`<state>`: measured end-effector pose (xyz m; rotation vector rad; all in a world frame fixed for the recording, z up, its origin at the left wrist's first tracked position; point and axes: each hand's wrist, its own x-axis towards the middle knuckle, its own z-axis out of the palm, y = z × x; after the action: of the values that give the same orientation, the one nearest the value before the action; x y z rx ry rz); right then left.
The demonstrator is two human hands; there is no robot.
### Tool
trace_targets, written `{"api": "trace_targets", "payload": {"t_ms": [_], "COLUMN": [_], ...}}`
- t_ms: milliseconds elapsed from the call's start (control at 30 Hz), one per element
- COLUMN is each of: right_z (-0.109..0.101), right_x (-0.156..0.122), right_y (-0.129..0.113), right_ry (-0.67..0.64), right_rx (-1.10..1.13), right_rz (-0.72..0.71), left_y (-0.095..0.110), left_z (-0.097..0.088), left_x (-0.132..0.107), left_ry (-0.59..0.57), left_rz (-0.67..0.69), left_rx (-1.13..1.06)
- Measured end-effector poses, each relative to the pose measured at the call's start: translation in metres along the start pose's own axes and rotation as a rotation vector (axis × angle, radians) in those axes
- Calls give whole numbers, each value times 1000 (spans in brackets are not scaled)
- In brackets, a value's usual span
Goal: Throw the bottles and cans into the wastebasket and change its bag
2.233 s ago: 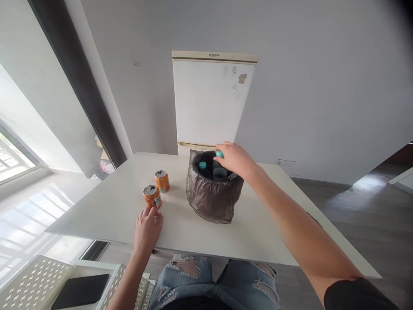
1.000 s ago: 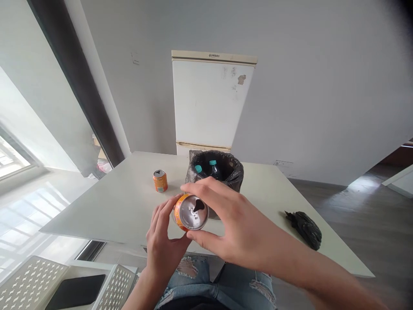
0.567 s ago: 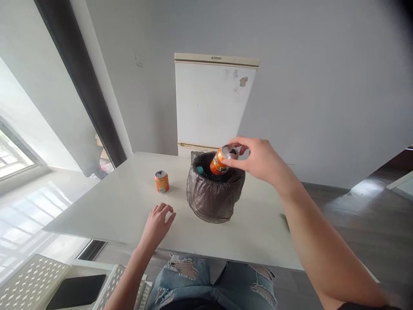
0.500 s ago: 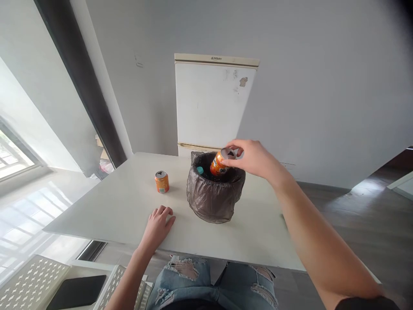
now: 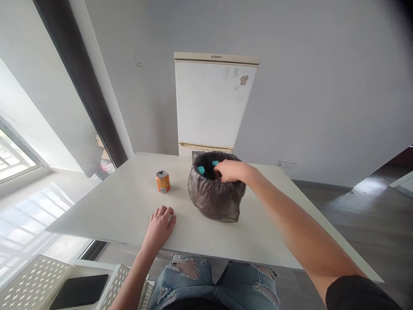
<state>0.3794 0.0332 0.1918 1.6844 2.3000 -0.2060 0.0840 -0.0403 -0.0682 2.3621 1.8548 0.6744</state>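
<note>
My right hand (image 5: pixel 231 170) reaches over the rim of the bin lined with a dark bag (image 5: pixel 214 196). Its fingers curl down inside, closed on the orange can it carried, which is now hidden below them. Two teal bottle caps (image 5: pixel 201 169) show inside the bin beside the hand. My left hand (image 5: pixel 159 224) rests on the white table (image 5: pixel 129 206) near its front edge, holding nothing, fingers loosely apart. A second orange can (image 5: pixel 163 181) stands upright on the table, left of the bin.
A white fridge (image 5: pixel 213 103) stands against the grey wall behind the table. A white perforated chair with a black tablet (image 5: pixel 79 290) sits at lower left. Windows lie to the left, and dark wood floor to the right.
My left hand lifted the nearer can and passed it to my right hand. My right hand carried it over the bin and lowered it inside. My left hand returned to the table.
</note>
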Motion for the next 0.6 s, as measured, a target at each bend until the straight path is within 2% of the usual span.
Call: {"api": "trace_targets", "payload": {"t_ms": [233, 300, 367, 433, 500, 567, 600], "right_z": [13, 7, -8, -26, -40, -40, -34], "right_x": [10, 6, -5, -20, -36, -45, -46], "right_y": [-6, -4, -4, -12, -32, -65, -86], "right_ry": [-109, -133, -108, 41, 322, 601, 678], "right_rx": [-66, -80, -101, -101, -59, 31, 97], "right_rz": [54, 42, 23, 12, -14, -102, -176], "left_y": [1, 4, 6, 9, 10, 9, 9], "left_z": [0, -2, -4, -4, -4, -4, -3], "left_x": [0, -1, -1, -2, -1, 0, 0], "left_ry": [-3, -4, 1, 5, 1, -9, -13], "left_rz": [-5, -7, -8, -6, -4, -11, -17], "left_rx": [-9, -6, 15, 44, 55, 45, 37]}}
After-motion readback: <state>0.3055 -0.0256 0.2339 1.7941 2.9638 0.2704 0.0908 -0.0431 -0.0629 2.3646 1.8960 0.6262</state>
